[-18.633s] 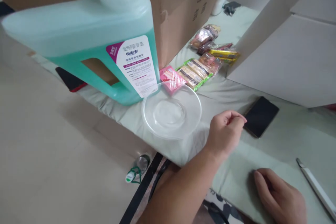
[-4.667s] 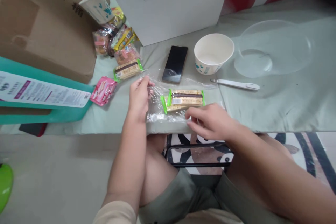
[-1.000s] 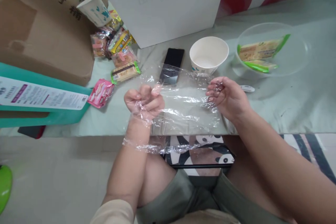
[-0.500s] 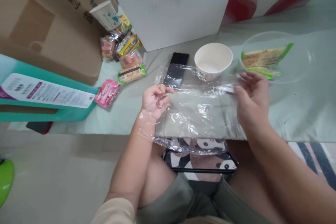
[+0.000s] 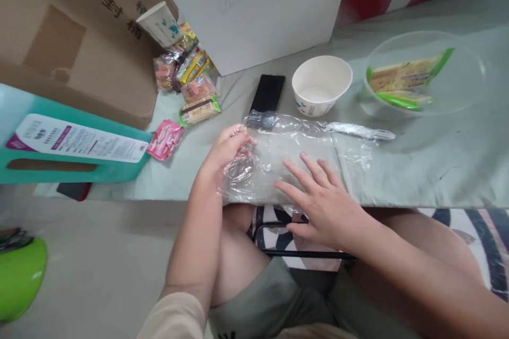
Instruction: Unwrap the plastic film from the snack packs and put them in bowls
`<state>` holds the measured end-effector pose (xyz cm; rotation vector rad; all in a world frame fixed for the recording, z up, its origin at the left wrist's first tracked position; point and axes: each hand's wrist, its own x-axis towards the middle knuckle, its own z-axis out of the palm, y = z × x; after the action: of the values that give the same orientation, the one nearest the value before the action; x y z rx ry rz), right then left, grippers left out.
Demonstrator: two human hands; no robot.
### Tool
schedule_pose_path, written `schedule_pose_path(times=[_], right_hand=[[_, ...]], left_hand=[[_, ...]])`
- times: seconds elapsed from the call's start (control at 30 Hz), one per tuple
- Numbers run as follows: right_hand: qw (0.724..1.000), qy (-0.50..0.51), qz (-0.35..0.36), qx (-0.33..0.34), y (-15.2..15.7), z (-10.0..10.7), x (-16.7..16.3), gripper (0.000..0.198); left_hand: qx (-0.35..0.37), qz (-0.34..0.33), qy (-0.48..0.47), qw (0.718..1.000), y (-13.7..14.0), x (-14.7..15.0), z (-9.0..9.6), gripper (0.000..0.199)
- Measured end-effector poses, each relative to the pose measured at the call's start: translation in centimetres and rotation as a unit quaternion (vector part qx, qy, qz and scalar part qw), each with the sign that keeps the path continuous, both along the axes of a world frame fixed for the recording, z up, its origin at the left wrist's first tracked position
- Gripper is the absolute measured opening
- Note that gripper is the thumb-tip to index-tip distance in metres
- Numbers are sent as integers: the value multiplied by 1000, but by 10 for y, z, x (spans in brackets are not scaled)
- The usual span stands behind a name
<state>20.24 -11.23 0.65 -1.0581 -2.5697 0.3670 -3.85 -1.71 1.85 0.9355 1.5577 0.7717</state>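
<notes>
A clear plastic bag lies on the cloth at the table's front edge, its near side reaching over that edge. My left hand is closed on the bag's crumpled left side, its fingertips partly hidden under the film. Over the bag's middle, my right hand is open, palm down with fingers spread; whether it presses the film I cannot tell. Beyond the bag stand a white paper bowl and a black phone, whose near end is under the film. A slim white-handled item lies along the bag's far edge.
At right, a clear round bowl holds green-ended snack packs. Several wrapped snacks, a pink packet and a tilted paper cup sit left. A cardboard box, teal container and white box stand around.
My right hand has come left and nearer from the bag's right side, its fingers now spread over the film. The bag lies flatter, and the white-handled item shows more plainly.
</notes>
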Motion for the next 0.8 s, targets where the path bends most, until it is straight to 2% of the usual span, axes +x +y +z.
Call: schedule_pose_path(times=[0.07,0.1,0.17,0.27,0.43,0.63,0.8], right_hand=[[998,-66,-9,5,-7,-6,0,85],[997,-80,-8,10,-12,-8,0,86],[996,-89,2,18,-22,-11,-3,78],[995,-94,-7,22,-32,-19,-12,63],[994,-95,-37,45,-19,-32,-24,53],[998,8,-21,52,-1,-21,-17,14],[995,48,-84,39,11,-1,4,16]], left_hand=[[-10,-21,69,997,-3,-3,-5,18],[-12,-36,92,995,-4,-4,-8,19],[-2,-60,120,991,-7,-6,-13,20],[16,-53,138,989,-7,-7,-15,18],[28,-44,160,986,-4,-10,-13,19],[56,-80,212,972,0,-26,-22,30],[57,-74,243,966,1,-47,-25,31]])
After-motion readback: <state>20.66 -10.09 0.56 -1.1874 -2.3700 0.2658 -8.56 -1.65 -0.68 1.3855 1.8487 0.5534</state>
